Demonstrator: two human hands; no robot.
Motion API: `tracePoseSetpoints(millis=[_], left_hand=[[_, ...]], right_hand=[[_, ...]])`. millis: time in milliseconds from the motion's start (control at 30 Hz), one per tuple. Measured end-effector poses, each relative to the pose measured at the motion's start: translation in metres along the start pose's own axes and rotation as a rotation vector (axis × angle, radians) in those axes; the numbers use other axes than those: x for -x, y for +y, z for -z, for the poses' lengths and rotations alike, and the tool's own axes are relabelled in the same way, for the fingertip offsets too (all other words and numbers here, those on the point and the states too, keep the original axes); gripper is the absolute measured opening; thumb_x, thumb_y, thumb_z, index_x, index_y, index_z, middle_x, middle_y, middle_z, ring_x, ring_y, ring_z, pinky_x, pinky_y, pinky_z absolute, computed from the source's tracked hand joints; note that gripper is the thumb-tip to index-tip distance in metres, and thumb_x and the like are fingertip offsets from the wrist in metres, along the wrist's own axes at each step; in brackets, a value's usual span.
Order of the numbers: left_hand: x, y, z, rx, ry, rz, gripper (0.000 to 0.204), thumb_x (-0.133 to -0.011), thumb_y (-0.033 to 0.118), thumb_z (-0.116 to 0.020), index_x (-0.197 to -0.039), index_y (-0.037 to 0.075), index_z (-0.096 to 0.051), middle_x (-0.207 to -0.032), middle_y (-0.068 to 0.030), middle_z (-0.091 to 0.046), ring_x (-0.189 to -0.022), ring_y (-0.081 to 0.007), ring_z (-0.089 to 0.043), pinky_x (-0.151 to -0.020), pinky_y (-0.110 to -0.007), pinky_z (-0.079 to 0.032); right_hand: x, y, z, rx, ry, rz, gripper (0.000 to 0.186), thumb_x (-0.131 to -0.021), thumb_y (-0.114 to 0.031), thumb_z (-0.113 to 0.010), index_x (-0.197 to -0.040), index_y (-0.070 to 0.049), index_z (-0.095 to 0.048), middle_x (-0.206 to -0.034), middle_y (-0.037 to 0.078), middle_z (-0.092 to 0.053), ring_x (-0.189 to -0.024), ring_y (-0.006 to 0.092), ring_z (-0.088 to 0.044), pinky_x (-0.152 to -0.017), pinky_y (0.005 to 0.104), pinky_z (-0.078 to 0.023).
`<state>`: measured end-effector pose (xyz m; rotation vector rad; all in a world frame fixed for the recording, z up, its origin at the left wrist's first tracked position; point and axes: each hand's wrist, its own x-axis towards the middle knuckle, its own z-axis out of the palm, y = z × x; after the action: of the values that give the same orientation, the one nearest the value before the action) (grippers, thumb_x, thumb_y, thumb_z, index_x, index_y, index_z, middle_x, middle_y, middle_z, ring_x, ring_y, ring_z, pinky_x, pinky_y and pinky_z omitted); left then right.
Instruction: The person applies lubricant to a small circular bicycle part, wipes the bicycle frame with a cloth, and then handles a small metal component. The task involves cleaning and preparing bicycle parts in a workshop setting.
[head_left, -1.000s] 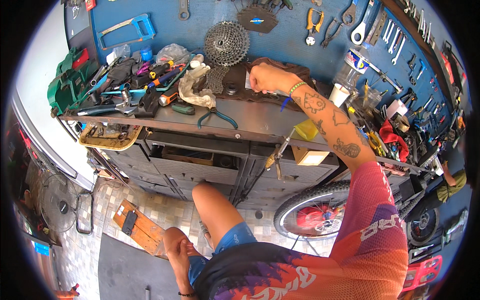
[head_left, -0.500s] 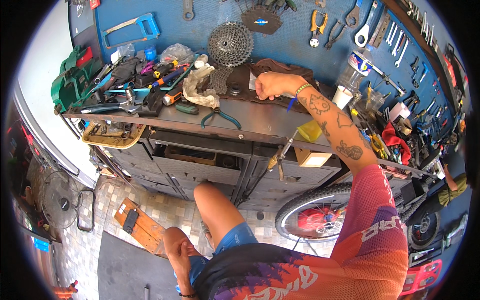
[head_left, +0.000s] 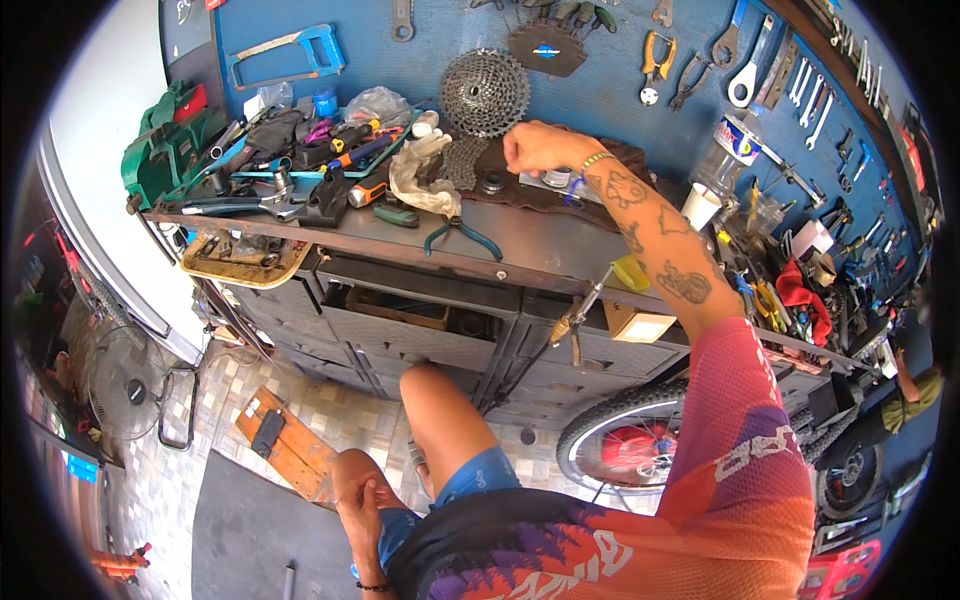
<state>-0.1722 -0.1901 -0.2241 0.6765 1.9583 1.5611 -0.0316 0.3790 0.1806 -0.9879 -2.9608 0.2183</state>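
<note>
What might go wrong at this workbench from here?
The right hand hovers close to the sprocket cluster, which stands upright near the pegboard; a bump might tip it.

The small round part on the brown cloth could roll off if the cloth gets tugged.

The pliers, near the front edge of the bench, might get knocked down.

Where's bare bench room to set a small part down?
Front strip of the bench, between the teal-handled pliers and yellow piece, before the brown cloth. Crowded: left end, heaped with tools, and right of the white cup.
</note>
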Motion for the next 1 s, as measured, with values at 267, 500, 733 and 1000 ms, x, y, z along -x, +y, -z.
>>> tracePoseSetpoints(millis=[267,500,733,1000], left_hand=[[0.006,0.024,0.006,0.012,0.056,0.084,0.023,-0.107,0.008,-0.06,-0.117,-0.007,-0.073,-0.086,-0.0127,-0.076,-0.075,-0.0174,-0.074,-0.065,-0.031,-0.063],[0.009,-0.003,0.011,0.042,0.066,0.127,0.021,-0.107,0.007,-0.061,-0.116,-0.007,-0.074,-0.085,-0.0131,-0.076,-0.073,-0.0172,-0.074,-0.064,-0.031,-0.063],[0.003,0.004,0.003,-0.005,0.026,0.101,0.022,-0.107,0.008,-0.061,-0.116,-0.007,-0.073,-0.086,-0.0131,-0.076,-0.075,-0.0175,-0.074,-0.065,-0.031,-0.063],[0.001,0.005,-0.003,0.016,0.0,0.087,0.024,-0.107,0.01,-0.061,-0.117,-0.008,-0.072,-0.086,-0.014,-0.076,-0.074,-0.0192,-0.075,-0.062,-0.032,-0.063]], right_hand=[[-0.057,0.015,-0.01,-0.054,0.145,0.049,0.01,-0.087,-0.007,-0.072,-0.093,-0.003,-0.079,-0.089,0.011,-0.08,-0.07,0.0204,-0.078,-0.074,0.038,-0.061],[-0.035,0.034,0.021,-0.026,0.206,0.137,0.024,-0.086,-0.024,-0.085,-0.102,-0.007,-0.08,-0.1,0.014,-0.08,-0.104,0.0308,-0.076,-0.09,0.043,-0.058],[0.01,0.021,0.033,0.168,-0.151,-0.388,0.069,-0.077,-0.055,-0.09,-0.118,-0.002,-0.074,-0.099,0.016,-0.074,-0.085,0.0322,-0.072,-0.074,0.0464,-0.056],[-0.004,0.043,0.02,0.082,0.139,-0.026,0.071,-0.078,-0.031,-0.09,-0.139,-0.005,-0.064,-0.13,0.021,-0.071,-0.123,0.0378,-0.067,-0.102,0.0489,-0.054]])
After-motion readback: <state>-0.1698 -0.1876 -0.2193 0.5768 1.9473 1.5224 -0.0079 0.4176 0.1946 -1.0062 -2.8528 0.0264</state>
